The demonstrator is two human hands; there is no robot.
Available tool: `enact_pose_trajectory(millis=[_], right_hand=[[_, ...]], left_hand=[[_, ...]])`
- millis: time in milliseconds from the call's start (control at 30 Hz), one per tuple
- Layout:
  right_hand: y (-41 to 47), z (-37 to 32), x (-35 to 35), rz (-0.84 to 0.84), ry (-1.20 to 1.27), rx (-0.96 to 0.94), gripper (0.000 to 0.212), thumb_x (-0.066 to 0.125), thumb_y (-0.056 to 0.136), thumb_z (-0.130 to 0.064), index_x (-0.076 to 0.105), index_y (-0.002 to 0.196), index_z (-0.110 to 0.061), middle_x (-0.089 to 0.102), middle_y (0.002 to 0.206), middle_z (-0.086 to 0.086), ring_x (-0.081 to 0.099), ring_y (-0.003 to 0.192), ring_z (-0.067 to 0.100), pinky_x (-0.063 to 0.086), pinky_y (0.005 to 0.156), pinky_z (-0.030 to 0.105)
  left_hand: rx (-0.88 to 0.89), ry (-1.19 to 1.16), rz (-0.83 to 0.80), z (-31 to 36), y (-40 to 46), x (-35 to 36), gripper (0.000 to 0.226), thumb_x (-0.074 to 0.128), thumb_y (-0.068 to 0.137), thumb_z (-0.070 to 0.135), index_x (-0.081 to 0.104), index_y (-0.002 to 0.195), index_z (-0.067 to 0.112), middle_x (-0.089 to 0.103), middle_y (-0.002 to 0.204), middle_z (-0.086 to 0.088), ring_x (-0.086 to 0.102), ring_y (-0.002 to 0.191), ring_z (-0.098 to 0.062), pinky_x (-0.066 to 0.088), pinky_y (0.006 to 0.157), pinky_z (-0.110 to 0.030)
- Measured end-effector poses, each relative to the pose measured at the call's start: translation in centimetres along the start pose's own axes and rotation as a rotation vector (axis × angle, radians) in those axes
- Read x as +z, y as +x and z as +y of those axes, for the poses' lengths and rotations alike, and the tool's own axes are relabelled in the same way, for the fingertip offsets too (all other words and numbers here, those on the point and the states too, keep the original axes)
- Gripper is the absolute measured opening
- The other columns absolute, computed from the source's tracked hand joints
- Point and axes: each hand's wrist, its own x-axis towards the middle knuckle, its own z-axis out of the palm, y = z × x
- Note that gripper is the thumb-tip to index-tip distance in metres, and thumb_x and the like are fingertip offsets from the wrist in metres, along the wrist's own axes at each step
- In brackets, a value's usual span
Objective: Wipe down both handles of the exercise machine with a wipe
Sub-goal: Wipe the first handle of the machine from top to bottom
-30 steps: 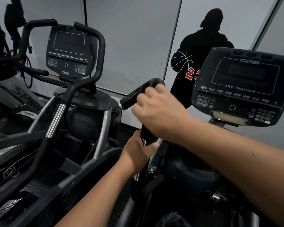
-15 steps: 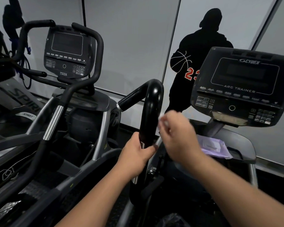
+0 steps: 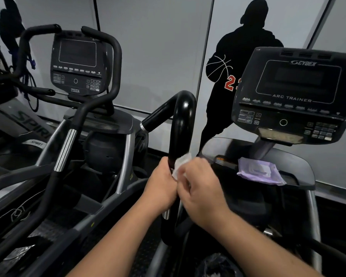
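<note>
Wipe [image 3: 181, 164] now lower, under right fingers [image 3: 185, 172]

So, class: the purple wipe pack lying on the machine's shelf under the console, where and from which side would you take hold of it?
Probably by the near edge of the wipe pack, which overhangs the front lip of the shelf. It lies flat, so come from the front with the thumb on top and fingers underneath. The console post stands right behind it, and both hands are busy at the handle.

Single wide-angle head view, looking forward and down from standing height. Close in on the black curved handle [image 3: 181, 124] at centre, both forearms reaching in from the bottom edge. Arc Trainer console [image 3: 294, 96] near at right; second machine's console [image 3: 77, 64] farther off at left, wall behind.
</note>
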Motion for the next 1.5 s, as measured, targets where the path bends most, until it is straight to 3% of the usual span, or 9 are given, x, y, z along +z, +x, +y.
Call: enact_pose_trajectory(millis=[267,433,533,767,900,1067,1200,1367,1500], right_hand=[[4.6,-1.1,-1.0,0.182,0.062,0.061,0.009,0.064,0.091,-0.006,0.057,0.093,-0.010,0.052,0.087,-0.003,0.051,0.081,0.018,0.042,0.073,0.026],[-3.8,0.3,2.1,-0.088,-0.007,0.074,0.002,0.059,0.086,-0.013,0.058,0.086,-0.011,0.052,0.084,0.002,0.050,0.080,0.024,0.048,0.069,0.048],[-2.0,0.8,2.1,0.084,0.057,0.154,0.006,0.062,0.087,-0.005,0.058,0.086,-0.010,0.053,0.083,0.000,0.052,0.078,0.021,0.048,0.071,0.038],[-5.1,0.4,2.9,-0.073,0.086,0.101,0.014,0.062,0.089,-0.004,0.056,0.093,-0.016,0.053,0.087,-0.001,0.054,0.078,0.017,0.049,0.072,0.037],[-1.4,0.8,2.2,0.142,0.164,0.277,0.022,0.066,0.092,-0.006,0.051,0.094,-0.022,0.056,0.086,-0.005,0.055,0.076,0.004,0.044,0.071,0.015],[-2.7,1.1,1.8,-0.187,-0.141,-0.085,0.009,0.056,0.090,-0.005,0.059,0.085,-0.012,0.055,0.077,0.006,0.056,0.066,0.024,0.045,0.058,0.034],[0.7,1.9,0.4,0.032,-0.307,-0.185,0.012,0.067,0.092,-0.011,0.063,0.081,-0.008,0.049,0.073,0.009,0.043,0.064,0.027,0.034,0.056,0.037],[-0.7,1.8,0.4,-0.220,-0.513,-0.587,0.012,0.056,0.096,-0.010,0.068,0.096,-0.009,0.052,0.071,0.007,0.050,0.059,0.027,0.038,0.054,0.038],[2.3,1.6,-0.1,-0.050,-0.512,-0.481,0.006,0.062,0.094,-0.012,0.067,0.095,-0.009,0.051,0.068,0.006,0.051,0.056,0.028,0.037,0.052,0.037]], left_hand=[[0.051,-0.081,-0.213,-1.4,0.4,-1.9,0.046,0.078,0.068,0.018,0.060,0.111,0.021,0.073,0.100,-0.004,0.069,0.093,-0.021,0.056,0.088,-0.053],[-0.027,-0.442,-0.315,-1.8,-0.1,-3.2,0.042,0.050,0.063,-0.004,0.067,0.100,0.007,0.065,0.085,-0.005,0.061,0.081,-0.014,0.051,0.075,-0.023],[-0.062,-0.499,-0.312,-1.7,-0.2,-3.7,0.042,0.043,0.078,-0.014,0.070,0.105,0.005,0.070,0.088,-0.007,0.065,0.077,-0.011,0.053,0.069,-0.017],[-0.089,-0.562,-0.243,-2.3,-0.3,-3.1,0.028,0.044,0.104,0.005,0.071,0.107,0.011,0.076,0.092,-0.001,0.069,0.085,-0.010,0.054,0.085,-0.026],[-0.072,-0.541,-0.231,-2.4,-0.4,-3.0,0.030,0.043,0.106,0.007,0.069,0.121,0.007,0.075,0.116,-0.011,0.068,0.114,-0.023,0.048,0.104,-0.035],[-0.094,-0.548,-0.203,-2.6,-0.7,-2.7,0.029,0.045,0.107,0.011,0.071,0.119,0.012,0.077,0.110,-0.009,0.069,0.107,-0.024,0.049,0.101,-0.040],[-0.103,-0.603,-0.131,-3.5,-0.7,-2.3,0.029,0.048,0.106,0.014,0.071,0.123,0.013,0.073,0.121,-0.013,0.064,0.123,-0.029,0.043,0.111,-0.046],[-0.167,-0.712,-0.037,-3.2,-1.4,-2.0,0.027,0.049,0.104,0.009,0.071,0.118,0.015,0.077,0.111,-0.011,0.071,0.109,-0.023,0.052,0.094,-0.037],[-0.124,-0.741,-0.027,-3.4,-1.8,-1.7,0.029,0.048,0.104,0.008,0.071,0.122,0.011,0.075,0.117,-0.014,0.069,0.116,-0.026,0.049,0.100,-0.040]])
